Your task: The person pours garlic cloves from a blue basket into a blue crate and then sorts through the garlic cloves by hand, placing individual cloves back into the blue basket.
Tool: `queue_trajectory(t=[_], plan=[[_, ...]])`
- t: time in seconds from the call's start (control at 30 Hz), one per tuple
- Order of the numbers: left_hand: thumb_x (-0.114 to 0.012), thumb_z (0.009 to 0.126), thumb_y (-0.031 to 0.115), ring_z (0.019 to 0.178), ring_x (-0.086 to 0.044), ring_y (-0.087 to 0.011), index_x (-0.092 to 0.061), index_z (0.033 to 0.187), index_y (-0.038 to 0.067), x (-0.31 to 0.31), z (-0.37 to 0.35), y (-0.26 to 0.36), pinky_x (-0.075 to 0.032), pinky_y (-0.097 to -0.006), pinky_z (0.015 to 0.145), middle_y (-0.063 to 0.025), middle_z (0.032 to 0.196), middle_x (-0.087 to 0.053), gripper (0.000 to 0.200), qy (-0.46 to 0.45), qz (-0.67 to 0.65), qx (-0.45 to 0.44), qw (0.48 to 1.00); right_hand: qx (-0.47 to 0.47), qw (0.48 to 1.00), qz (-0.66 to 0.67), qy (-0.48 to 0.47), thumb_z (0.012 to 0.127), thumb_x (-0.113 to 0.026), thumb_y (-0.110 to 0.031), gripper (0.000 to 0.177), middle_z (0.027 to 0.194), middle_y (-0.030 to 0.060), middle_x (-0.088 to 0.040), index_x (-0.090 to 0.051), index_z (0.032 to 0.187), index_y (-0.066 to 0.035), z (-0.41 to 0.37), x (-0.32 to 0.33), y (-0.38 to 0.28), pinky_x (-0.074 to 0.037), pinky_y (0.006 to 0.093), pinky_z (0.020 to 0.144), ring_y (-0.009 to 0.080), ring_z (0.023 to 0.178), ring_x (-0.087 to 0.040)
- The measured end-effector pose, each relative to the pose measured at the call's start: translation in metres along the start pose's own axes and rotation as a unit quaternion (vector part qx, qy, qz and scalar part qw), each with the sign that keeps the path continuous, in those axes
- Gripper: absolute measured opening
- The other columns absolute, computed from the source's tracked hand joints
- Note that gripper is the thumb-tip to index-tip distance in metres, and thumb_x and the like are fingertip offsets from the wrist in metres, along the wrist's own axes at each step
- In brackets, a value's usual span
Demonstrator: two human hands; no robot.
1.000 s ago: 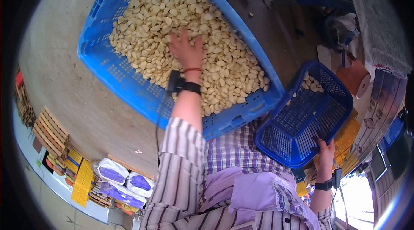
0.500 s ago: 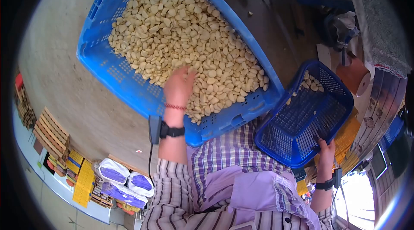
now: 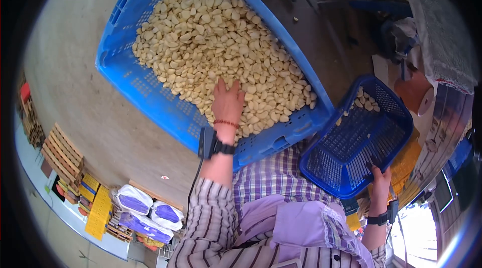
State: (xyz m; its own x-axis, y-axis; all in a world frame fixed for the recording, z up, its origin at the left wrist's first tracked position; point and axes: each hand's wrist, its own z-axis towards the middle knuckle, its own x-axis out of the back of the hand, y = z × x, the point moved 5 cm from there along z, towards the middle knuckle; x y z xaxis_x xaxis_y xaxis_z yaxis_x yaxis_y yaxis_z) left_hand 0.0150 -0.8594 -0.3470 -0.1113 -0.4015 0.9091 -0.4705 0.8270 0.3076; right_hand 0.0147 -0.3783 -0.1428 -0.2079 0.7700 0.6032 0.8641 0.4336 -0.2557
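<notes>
A large light-blue plastic crate (image 3: 145, 84) holds a heap of pale, cream-coloured pieces (image 3: 216, 32) that look like peeled garlic cloves. Palm down on the near part of the heap rests my left hand (image 3: 228, 98), its fingers spread and touching the cloves. My right hand (image 3: 380, 181) grips the near right rim of a smaller dark-blue mesh basket (image 3: 346, 155), thumb inside. This basket is tilted beside the crate's right corner, with a small cluster of cloves (image 3: 366, 101) at its far end and a few scattered ones.
Wooden pallets (image 3: 63, 150), yellow crates (image 3: 100, 212) and white-and-purple sacks (image 3: 133, 200) stand at the left. One loose clove (image 3: 295, 19) lies on the floor beyond the crate. At the right are a wooden surface (image 3: 442, 117) and a grey cloth (image 3: 447, 42).
My left hand has moved right across the cloves and its fingers have spread out. My right hand still holds the basket in nearly the same place. The view has shifted slightly.
</notes>
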Motion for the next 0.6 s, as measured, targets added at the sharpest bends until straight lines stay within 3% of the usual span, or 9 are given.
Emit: queue_trajectory(t=[0.07, 0.1, 0.13, 0.27, 0.4, 0.47, 0.5, 0.53, 0.6], plan=[[-0.061, 0.086, 0.039, 0.095, -0.063, -0.0381, -0.07, 0.109, 0.014, 0.008, -0.009, -0.003, -0.051, -0.0456, 0.082, -0.02, 0.112, -0.063, 0.035, -0.354, 0.037, 0.101, 0.929, 0.0, 1.0, 0.0, 0.006, 0.091, -0.05, -0.016, 0.044, 0.127, 0.0148, -0.059, -0.049, 0.133, -0.003, -0.001, -0.001, -0.002, -0.035, 0.037, 0.107, 0.0267, 0.117, -0.054], [-0.058, 0.087, 0.044, 0.086, -0.065, -0.0349, -0.071, 0.102, 0.015, 0.014, -0.008, -0.007, -0.052, -0.0446, 0.076, -0.017, 0.096, -0.068, 0.035, -0.376, 0.021, 0.082, 0.923, 0.003, 1.0, -0.002, 0.008, 0.091, -0.05, -0.016, 0.044, 0.127, 0.0147, -0.059, -0.049, 0.133, -0.003, -0.001, -0.002, -0.004, -0.035, 0.037, 0.107, 0.0266, 0.117, -0.054], [-0.058, 0.087, 0.044, 0.086, -0.065, -0.0349, -0.071, 0.102, 0.015, 0.014, -0.005, -0.015, -0.052, -0.0446, 0.076, -0.017, 0.096, -0.068, 0.035, -0.377, 0.021, 0.085, 0.922, 0.003, 1.0, -0.003, 0.006, 0.091, -0.05, -0.016, 0.044, 0.127, 0.0147, -0.059, -0.049, 0.133, -0.003, -0.001, -0.003, -0.006, -0.035, 0.037, 0.107, 0.0266, 0.117, -0.054], [-0.064, 0.085, 0.041, 0.085, -0.066, -0.0347, -0.07, 0.1, 0.006, 0.017, 0.058, -0.041, -0.052, -0.0426, 0.073, -0.0172, 0.088, -0.07, 0.039, 0.015, -0.047, 0.159, 0.986, -0.016, 1.0, -0.002, 0.022, 0.091, -0.05, -0.016, 0.044, 0.126, 0.0142, -0.059, -0.049, 0.133, -0.002, -0.004, -0.009, -0.015, -0.036, 0.0362, 0.106, 0.0256, 0.117, -0.054], [-0.069, 0.083, 0.037, 0.084, -0.066, -0.0363, -0.068, 0.1, 0.001, -0.039, 0.085, -0.057, -0.051, -0.0426, 0.073, -0.0179, 0.088, -0.07, 0.04, 0.062, -0.021, 0.106, 0.992, 0.008, 0.999, -0.019, 0.03, 0.091, -0.051, -0.014, 0.038, 0.117, 0.0105, -0.063, -0.052, 0.127, -0.001, -0.003, -0.003, -0.012, -0.047, 0.0308, 0.092, 0.0201, 0.103, -0.061], [-0.071, 0.082, 0.031, 0.072, -0.066, -0.0349, -0.068, 0.095, 0.001, -0.038, 0.086, -0.067, -0.053, -0.0419, 0.067, -0.0191, 0.088, -0.069, 0.033, 0.017, -0.119, 0.151, 0.981, 0.025, 0.999, -0.012, 0.025, 0.091, -0.051, -0.014, 0.037, 0.116, 0.0101, -0.064, -0.053, 0.126, -0.001, 0.001, 0.001, -0.001, -0.048, 0.0305, 0.091, 0.0202, 0.102, -0.062], [-0.07, 0.084, 0.028, 0.058, -0.064, -0.0268, -0.066, 0.096, 0.0, -0.042, 0.079, -0.08, -0.052, -0.0367, 0.059, -0.015, 0.077, -0.068, 0.031, -0.077, -0.255, 0.284, 0.921, 0.04, 0.999, -0.006, 0.016, 0.091, -0.051, -0.013, 0.037, 0.115, 0.0097, -0.064, -0.053, 0.126, 0.0, 0.002, 0.002, 0.004, -0.049, 0.0302, 0.09, 0.0203, 0.101, -0.062], [-0.07, 0.084, 0.028, 0.058, -0.064, -0.0268, -0.066, 0.096, 0.0, -0.039, 0.074, -0.084, -0.052, -0.0367, 0.059, -0.015, 0.077, -0.068, 0.031, -0.079, -0.252, 0.281, 0.923, 0.037, 0.999, -0.003, 0.016, 0.091, -0.051, -0.013, 0.037, 0.115, 0.0097, -0.064, -0.053, 0.126, 0.0, 0.004, 0.003, 0.009, -0.049, 0.0302, 0.09, 0.0203, 0.101, -0.062], [-0.069, 0.086, 0.026, 0.052, -0.061, -0.02, -0.065, 0.1, -0.001, -0.048, 0.055, -0.104, -0.051, -0.033, 0.055, -0.0124, 0.071, -0.065, 0.031, -0.031, -0.464, 0.354, 0.812, 0.031, 0.999, 0.036, -0.001, 0.091, -0.051, -0.011, 0.037, 0.115, 0.0098, -0.064, -0.052, 0.126, 0.0, 0.008, 0.001, 0.016, -0.049, 0.0304, 0.09, 0.0204, 0.1, -0.062]])
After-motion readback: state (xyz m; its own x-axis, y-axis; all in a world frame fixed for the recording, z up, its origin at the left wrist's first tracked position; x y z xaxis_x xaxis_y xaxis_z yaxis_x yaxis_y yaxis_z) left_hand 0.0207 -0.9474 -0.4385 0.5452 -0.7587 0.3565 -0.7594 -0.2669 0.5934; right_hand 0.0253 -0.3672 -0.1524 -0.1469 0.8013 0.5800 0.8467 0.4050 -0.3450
